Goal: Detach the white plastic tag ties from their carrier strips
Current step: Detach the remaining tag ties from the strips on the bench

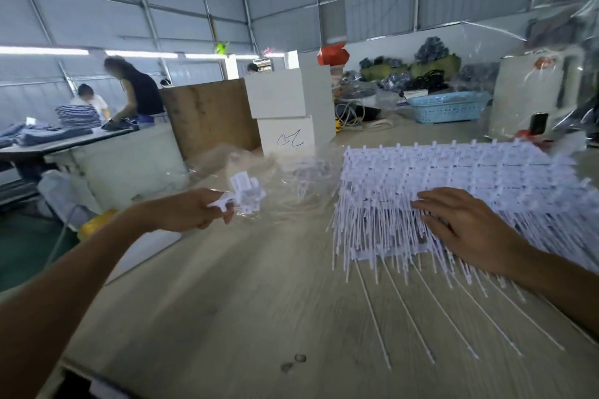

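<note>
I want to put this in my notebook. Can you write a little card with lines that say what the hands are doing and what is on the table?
left hand: left hand grips a small bunch of white tag ties, held above the table's left edge
right hand: right hand lies flat, fingers straight, on the stack of tie strips
loose strips: thin white bare strips lie on the wooden table
clear bag: clear plastic bag holds loose ties
far back: blue basket
</note>
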### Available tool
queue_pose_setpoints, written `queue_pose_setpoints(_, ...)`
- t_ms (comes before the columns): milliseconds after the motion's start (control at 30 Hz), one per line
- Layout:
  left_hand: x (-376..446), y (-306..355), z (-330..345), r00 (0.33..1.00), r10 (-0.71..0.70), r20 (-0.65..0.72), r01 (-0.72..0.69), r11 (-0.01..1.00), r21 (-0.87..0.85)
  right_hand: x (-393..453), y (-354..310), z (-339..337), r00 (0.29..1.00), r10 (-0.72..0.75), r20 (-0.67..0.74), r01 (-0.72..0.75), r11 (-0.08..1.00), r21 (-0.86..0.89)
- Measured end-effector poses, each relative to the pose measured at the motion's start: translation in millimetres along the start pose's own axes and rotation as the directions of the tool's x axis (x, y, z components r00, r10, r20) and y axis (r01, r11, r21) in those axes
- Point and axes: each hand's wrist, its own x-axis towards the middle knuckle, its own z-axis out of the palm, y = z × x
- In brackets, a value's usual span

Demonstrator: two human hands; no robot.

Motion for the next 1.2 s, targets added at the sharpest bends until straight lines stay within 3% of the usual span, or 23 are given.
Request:
queue_pose_setpoints(67,9.3,-8.0,8.6,0.995,0.058,-0.083,-0.041,0.981,0.192,0.8,0.1,0.9,1.0,-0.006,-0.009,0.006,1.0,-0.008)
queue_pose_setpoints(133,25.8,-14.1,18.7,0.981,0.105,-0.163,-0.023,0.898,0.44,1.7,-0.6,1.6,1.0,-0.007,-0.018,0.007,1.0,-0.016)
queue_pose_setpoints(267,53.1,0.8,42.4,0.953,0.061,-0.296,0.211,0.568,0.795,2.0,-0.3,3.4,0.999,-0.02,-0.038,0.019,1.0,-0.018)
queue_pose_setpoints(367,71.9,13.0,57.3,0.964,0.092,-0.251,0.191,0.418,0.888,1.4,-0.2,5.5,0.999,-0.009,-0.035,0.009,1.0,-0.006)
queue_pose_setpoints(500,92.3,20.7,59.9,0.942,-0.033,-0.335,0.302,0.525,0.796,-0.2,0.2,6.0,1.0,0.019,-0.023,-0.019,1.0,0.016)
queue_pose_setpoints(600,97.3,15.9,55.7,0.817,-0.112,-0.565,0.442,0.752,0.49,-1.1,-0.1,6.4,0.999,0.033,-0.004,-0.033,0.999,0.02)
queue_pose_setpoints(633,99.4,12.4,53.9,0.767,-0.128,-0.628,0.441,0.817,0.372,-1.2,0.0,6.6,0.999,0.035,0.0,-0.035,0.999,0.019)
queue_pose_setpoints(667,100.8,10.0,53.5,0.76,-0.123,-0.639,0.406,0.857,0.318,-1.0,0.1,6.4,0.999,0.035,0.0,-0.035,0.999,0.018)
queue_pose_setpoints(700,100.5,8.3,55.6,0.804,-0.1,-0.587,0.342,0.884,0.318,-0.8,0.2,6.1,0.999,0.032,-0.001,-0.032,0.999,0.018)
queue_pose_setpoints(767,96.2,7.7,64.9,0.939,-0.025,-0.343,0.163,0.91,0.381,-0.9,0.3,6.3,1.0,0.017,-0.008,-0.017,1.0,0.013)
queue_pose_setpoints(833,90.5,5.9,73.1,0.986,0.008,-0.166,0.07,0.886,0.458,-1.1,0.2,6.5,1.0,0.01,-0.016,-0.01,1.0,0.014)
queue_pose_setpoints(867,89.5,3.8,74.4,0.987,0.021,-0.159,0.062,0.864,0.5,-1.0,0.4,6.7,1.0,0.009,-0.016,-0.009,1.0,0.016)
queue_pose_setpoints(1000,89.3,2.2,67.3,0.943,0.102,-0.317,0.106,0.81,0.577,-0.3,0.9,7.1,1.0,0.003,-0.024,-0.003,1.0,0.014)
queue_pose_setpoints(1133,88.1,4.2,56.7,0.832,0.198,-0.518,0.112,0.854,0.507,-0.9,-0.7,2.4,1.0,0.015,0.018,-0.016,1.0,0.018)
queue_pose_setpoints(1200,88.9,3.8,52.8,0.805,0.18,-0.566,0.106,0.894,0.435,2.1,-3.6,-6.6,1.0,-0.007,0.03,0.008,0.999,-0.049)
